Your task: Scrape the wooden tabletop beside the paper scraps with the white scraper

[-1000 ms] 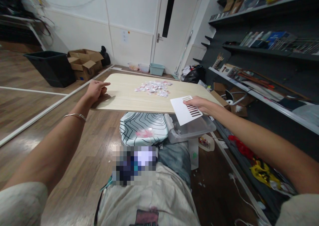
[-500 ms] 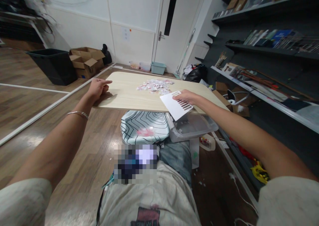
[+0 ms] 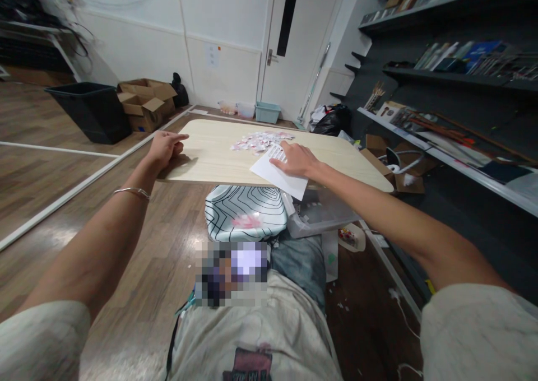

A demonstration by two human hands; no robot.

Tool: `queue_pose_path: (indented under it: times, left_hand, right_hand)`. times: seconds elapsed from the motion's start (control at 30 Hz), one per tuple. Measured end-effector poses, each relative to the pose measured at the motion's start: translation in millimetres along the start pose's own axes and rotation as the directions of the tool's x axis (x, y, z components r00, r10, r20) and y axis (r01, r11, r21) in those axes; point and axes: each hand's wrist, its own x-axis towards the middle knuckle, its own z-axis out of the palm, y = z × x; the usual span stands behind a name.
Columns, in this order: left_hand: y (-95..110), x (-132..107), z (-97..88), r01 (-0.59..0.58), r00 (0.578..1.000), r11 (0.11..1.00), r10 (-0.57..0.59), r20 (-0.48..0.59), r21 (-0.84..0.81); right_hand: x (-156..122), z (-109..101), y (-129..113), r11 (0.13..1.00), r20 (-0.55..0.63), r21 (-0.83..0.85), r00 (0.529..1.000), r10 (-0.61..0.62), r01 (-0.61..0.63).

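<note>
A light wooden tabletop (image 3: 218, 157) lies in front of me. My left hand (image 3: 163, 146) grips its left edge, fingers curled over the rim. My right hand (image 3: 294, 159) holds a white slotted card (image 3: 277, 175) flat near the board's front edge, fingers on top of it. A heap of small pink and white paper scraps (image 3: 260, 140) lies just beyond the card, almost touching it.
Under the board sit a patterned cushion (image 3: 246, 213) and a clear plastic bin (image 3: 321, 215). A black bin (image 3: 90, 112) and cardboard boxes (image 3: 145, 103) stand on the floor at left. Dark shelves (image 3: 454, 78) with supplies line the right wall.
My right hand has carried the white card leftward and forward from the board's right corner onto the board, up to the scrap heap. My left hand has stayed on the edge.
</note>
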Motion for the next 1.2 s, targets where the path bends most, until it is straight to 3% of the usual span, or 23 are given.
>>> queue_pose_path:
  times: [0.17,0.3,0.5,0.73,1.2]
  left_hand:
    - [0.3,-2.5,0.6,-0.014,1.000,1.000,0.014,-0.007,0.020]
    - [-0.7,-2.8,-0.2,-0.024,1.000,0.999,0.024,0.002,0.030]
    - [-0.4,-3.0,-0.6,-0.025,1.000,0.999,0.024,0.012,0.037]
    - [1.7,-3.2,-0.4,-0.013,1.000,1.000,0.013,0.019,0.021]
    - [6.6,-5.6,1.5,0.007,1.000,1.000,-0.008,0.007,0.018]
  right_hand:
    - [-2.2,-2.3,-16.2,0.985,0.004,-0.109,0.991,-0.135,0.135]
    - [3.2,-10.0,-18.0,0.983,-0.015,-0.081,0.986,-0.164,0.162]
    - [14.0,-20.6,2.9,0.999,-0.110,-0.025,0.993,-0.045,0.043]
    - [16.8,-2.0,16.4,0.997,-0.073,-0.058,0.997,0.039,-0.044]
    - [24.9,2.9,-20.9,0.967,-0.023,-0.125,0.974,-0.227,0.222]
